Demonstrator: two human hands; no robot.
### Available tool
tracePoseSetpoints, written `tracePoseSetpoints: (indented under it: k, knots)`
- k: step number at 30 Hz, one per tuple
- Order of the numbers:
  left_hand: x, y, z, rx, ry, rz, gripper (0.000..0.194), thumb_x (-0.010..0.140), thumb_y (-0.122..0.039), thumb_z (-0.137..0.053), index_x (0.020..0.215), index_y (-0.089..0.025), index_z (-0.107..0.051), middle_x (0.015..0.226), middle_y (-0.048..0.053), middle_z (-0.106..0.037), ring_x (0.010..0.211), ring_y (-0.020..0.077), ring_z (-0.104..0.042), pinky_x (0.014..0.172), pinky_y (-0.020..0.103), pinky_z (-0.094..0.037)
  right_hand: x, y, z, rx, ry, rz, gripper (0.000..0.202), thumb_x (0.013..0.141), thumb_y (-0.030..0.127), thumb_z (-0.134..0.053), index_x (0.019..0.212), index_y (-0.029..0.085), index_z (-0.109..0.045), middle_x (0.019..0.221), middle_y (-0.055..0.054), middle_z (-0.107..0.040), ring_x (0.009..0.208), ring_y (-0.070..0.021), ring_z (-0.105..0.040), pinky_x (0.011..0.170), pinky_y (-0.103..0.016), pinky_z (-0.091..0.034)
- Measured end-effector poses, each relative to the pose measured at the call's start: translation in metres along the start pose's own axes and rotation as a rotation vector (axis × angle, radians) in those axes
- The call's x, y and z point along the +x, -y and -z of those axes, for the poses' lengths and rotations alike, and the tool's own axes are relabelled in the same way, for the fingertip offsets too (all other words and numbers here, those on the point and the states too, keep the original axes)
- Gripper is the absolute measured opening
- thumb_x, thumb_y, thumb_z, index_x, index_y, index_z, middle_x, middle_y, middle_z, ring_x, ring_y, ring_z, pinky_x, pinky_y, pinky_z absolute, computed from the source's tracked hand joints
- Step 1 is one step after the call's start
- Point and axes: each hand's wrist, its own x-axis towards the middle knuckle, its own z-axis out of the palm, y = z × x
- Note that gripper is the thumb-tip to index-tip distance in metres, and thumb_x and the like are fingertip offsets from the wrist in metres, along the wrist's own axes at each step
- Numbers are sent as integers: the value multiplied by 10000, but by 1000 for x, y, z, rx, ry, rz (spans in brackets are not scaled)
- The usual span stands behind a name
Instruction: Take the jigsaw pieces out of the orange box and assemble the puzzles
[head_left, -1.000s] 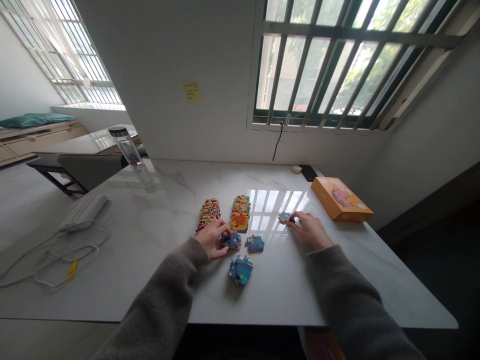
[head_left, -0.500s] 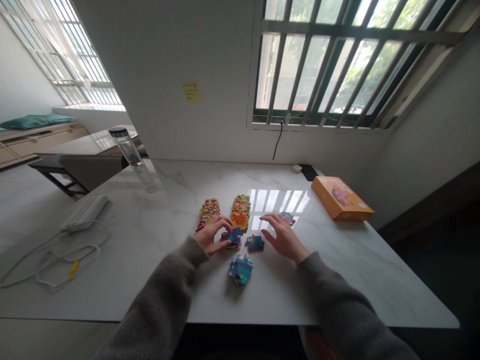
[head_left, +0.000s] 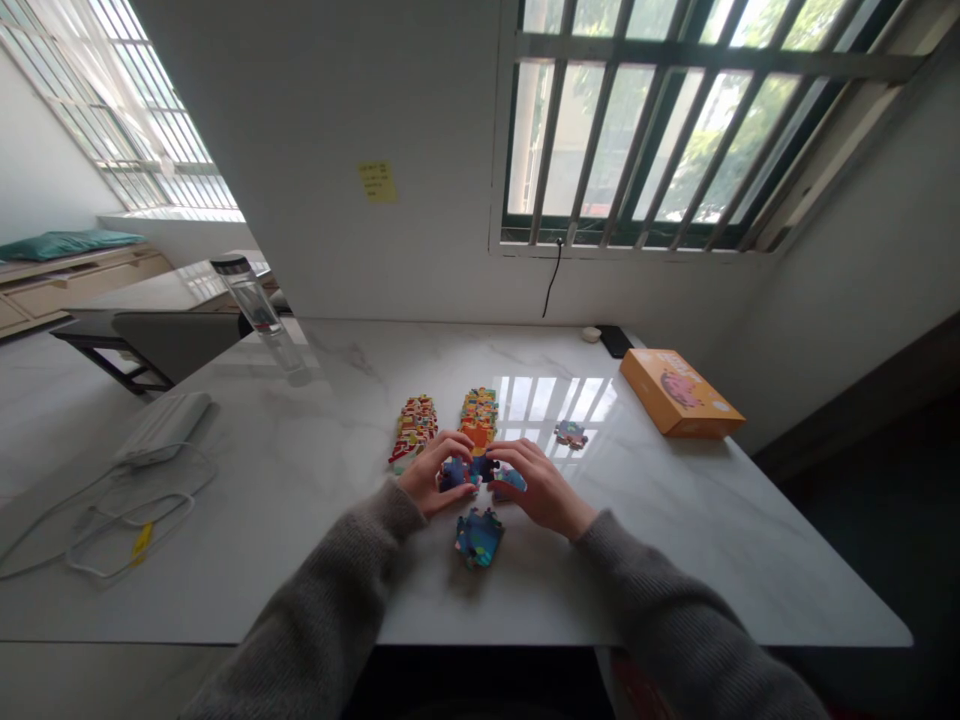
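A dark blue puzzle piece (head_left: 484,467) is between my two hands, touched by the fingertips of my right hand (head_left: 536,487), which are bent around it. My left hand (head_left: 439,474) curves over a blue stack of puzzle pieces (head_left: 455,474), thumb and fingers apart. Under my right hand lies another blue piece (head_left: 510,482). Nearer to me sits a teal-blue pile of pieces (head_left: 478,538). Beyond the hands are a red-and-yellow row of pieces (head_left: 415,428) and an orange-yellow row (head_left: 478,412).
A pale puzzle piece (head_left: 571,434) lies to the right on the white table (head_left: 675,560). Farther right stand an orange box (head_left: 679,393) and a dark phone (head_left: 616,341). At left are a white device with cables (head_left: 163,428) and a clear bottle (head_left: 251,297).
My right hand has moved left to the dark blue piece, uncovering the pale piece. That dark blue piece has shifted right from my left hand's stack. The view has shifted slightly.
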Motion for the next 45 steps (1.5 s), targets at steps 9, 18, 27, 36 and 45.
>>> tracePoseSetpoints:
  k: [9, 18, 27, 36, 45]
  knots:
    - [-9, 26, 3, 208, 135, 76, 222, 763, -193, -617, 979, -191, -565, 1076, 82, -580, 1033, 258, -548, 964, 440, -460, -16, -62, 50, -241, 13, -167, 197, 925, 273, -629, 1119, 235, -634, 1198, -90, -686, 1054, -260, -629, 926, -432, -483]
    - [-13, 31, 2, 248, 191, 93, 258, 699, -189, -672, 936, -196, -569, 1067, 76, -552, 1008, 247, -547, 948, 413, -471, -35, -98, 85, -466, 73, -412, 143, 911, 284, -601, 1023, 232, -672, 1044, -66, -714, 943, -242, -638, 835, -355, -470]
    - [-13, 30, 2, 257, 216, 110, 301, 651, -144, -677, 922, -200, -560, 1024, 64, -552, 956, 234, -537, 901, 401, -479, -31, -88, 63, -528, 5, -380, 197, 919, 296, -576, 1061, 218, -688, 1269, -129, -599, 1132, -318, -545, 941, -475, -470]
    - [-4, 9, 3, 198, 61, 44, 308, 647, -105, -655, 899, -211, -513, 1061, 64, -536, 1035, 241, -522, 963, 398, -461, 3, 1, -4, -40, 57, -6, 351, 936, 262, -616, 1281, 271, -550, 1295, -94, -593, 1190, -257, -529, 1009, -476, -486]
    - [-3, 6, -4, 184, 79, 64, 303, 673, -156, -672, 915, -227, -503, 1077, 62, -543, 1063, 243, -535, 974, 406, -467, 3, -3, -5, -11, 75, -9, 279, 918, 260, -648, 1193, 269, -608, 1218, -92, -622, 1126, -249, -558, 966, -459, -505]
